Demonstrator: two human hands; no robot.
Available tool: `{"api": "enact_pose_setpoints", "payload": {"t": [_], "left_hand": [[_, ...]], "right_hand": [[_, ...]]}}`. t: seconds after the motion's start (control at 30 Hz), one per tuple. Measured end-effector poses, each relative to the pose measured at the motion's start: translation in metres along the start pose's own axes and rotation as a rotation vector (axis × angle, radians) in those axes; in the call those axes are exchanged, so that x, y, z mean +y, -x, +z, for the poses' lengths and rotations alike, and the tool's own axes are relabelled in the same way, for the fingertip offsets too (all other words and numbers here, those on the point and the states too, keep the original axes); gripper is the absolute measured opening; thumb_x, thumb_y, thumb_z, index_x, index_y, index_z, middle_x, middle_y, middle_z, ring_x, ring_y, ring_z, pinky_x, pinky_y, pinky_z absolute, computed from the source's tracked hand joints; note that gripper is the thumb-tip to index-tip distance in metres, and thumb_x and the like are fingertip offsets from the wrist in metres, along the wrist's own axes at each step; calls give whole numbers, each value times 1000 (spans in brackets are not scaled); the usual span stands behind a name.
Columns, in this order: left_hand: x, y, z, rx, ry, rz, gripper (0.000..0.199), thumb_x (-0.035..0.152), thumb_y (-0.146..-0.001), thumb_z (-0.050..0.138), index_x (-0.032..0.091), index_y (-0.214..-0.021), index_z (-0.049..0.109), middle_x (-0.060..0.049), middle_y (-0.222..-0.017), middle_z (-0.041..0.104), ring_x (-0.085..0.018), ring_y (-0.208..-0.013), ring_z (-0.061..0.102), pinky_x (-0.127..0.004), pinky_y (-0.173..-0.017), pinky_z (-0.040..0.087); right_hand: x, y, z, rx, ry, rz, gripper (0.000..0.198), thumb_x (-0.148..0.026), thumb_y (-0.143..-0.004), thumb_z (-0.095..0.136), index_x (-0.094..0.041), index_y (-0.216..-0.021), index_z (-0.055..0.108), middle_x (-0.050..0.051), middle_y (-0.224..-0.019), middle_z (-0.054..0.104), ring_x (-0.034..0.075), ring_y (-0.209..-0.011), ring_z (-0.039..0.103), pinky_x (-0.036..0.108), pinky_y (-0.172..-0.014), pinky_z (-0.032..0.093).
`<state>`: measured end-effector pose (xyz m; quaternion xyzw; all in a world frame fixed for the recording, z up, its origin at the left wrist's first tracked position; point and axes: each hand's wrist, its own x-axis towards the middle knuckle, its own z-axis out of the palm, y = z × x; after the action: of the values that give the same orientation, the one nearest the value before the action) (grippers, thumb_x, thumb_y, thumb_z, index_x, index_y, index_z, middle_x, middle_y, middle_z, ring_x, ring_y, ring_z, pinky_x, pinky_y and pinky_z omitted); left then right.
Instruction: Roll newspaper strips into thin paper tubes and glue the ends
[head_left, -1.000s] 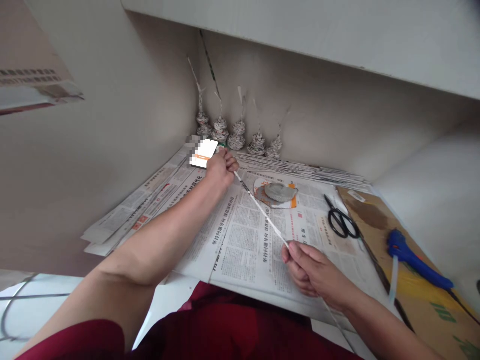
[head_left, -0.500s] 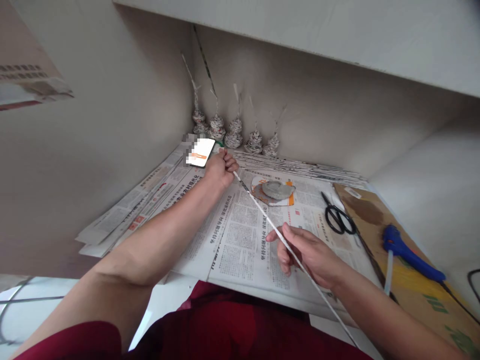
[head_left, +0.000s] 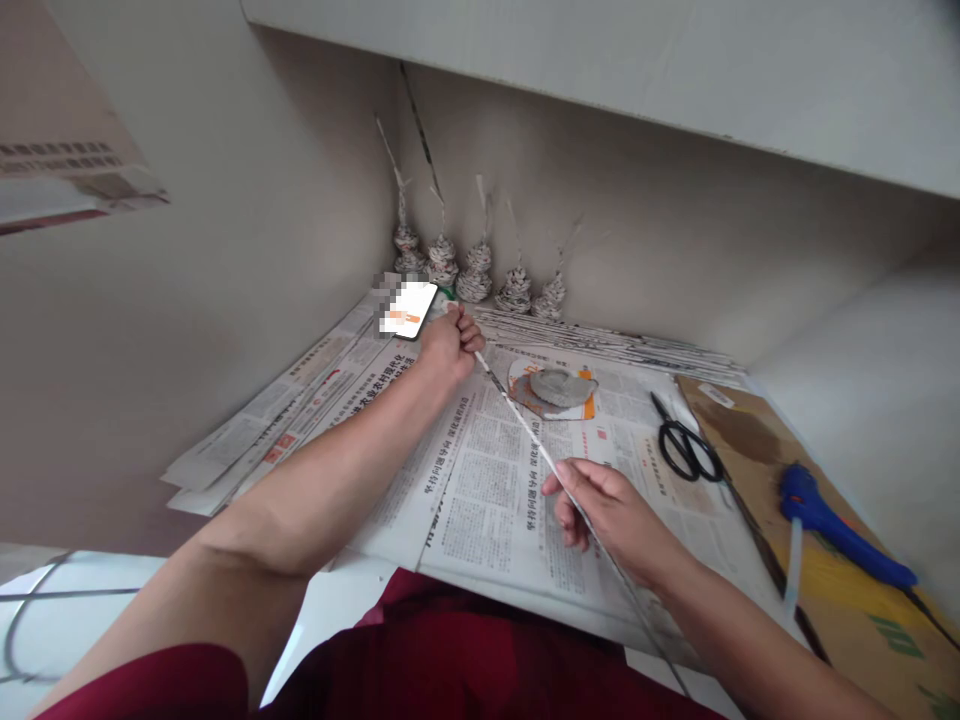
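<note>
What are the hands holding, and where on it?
A thin paper stick. The left hand grips it near its far end; the right hand touches it partway along, but whether it grips is unclear.

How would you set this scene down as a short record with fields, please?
Left hand: closed on a thin paper stick, beside the phone
Right hand: loosely curled at the stick, nearer the body; grip unclear
Surface cover: newspaper
Back row: five coiled paper pieces, loose ends pointing up
Centre: grey flat piece, material unclear
Right side: black-handled scissors; blue glue gun on cardboard
</note>
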<state>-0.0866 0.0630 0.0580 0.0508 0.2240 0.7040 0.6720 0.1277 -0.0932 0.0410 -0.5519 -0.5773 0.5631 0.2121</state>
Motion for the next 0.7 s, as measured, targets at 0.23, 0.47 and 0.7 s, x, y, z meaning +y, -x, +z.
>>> {"api": "enact_pose_setpoints", "payload": {"t": [0.23,0.47,0.7], "left_hand": [[0,4,2,76,-37,37,28,21,-94,41,18,-65,40,8,-47,26,-4,-31,22,-15,-30,13],[3,3,2,25,-14,-11,29,16,-93,37,17,-65,38,8,-47,23,-3,-31,21,-15,-31,11],[3,4,1,-61,21,-102,29,14,-93,35,18,-64,36,8,-48,23,-4,-31,21,-16,-32,11]], "right_hand": [[-3,0,2,304,802,-272,23,-41,-93,39,-21,-95,51,0,-64,52,16,-59,48,29,-57,30],[3,-7,6,-228,-320,21,32,-52,-94,35,-23,-78,38,-9,-51,25,7,-38,21,20,-38,18],[16,-2,10,-597,-815,119,33,-48,-94,39,-23,-72,36,-10,-41,20,8,-33,17,20,-35,20]]}}
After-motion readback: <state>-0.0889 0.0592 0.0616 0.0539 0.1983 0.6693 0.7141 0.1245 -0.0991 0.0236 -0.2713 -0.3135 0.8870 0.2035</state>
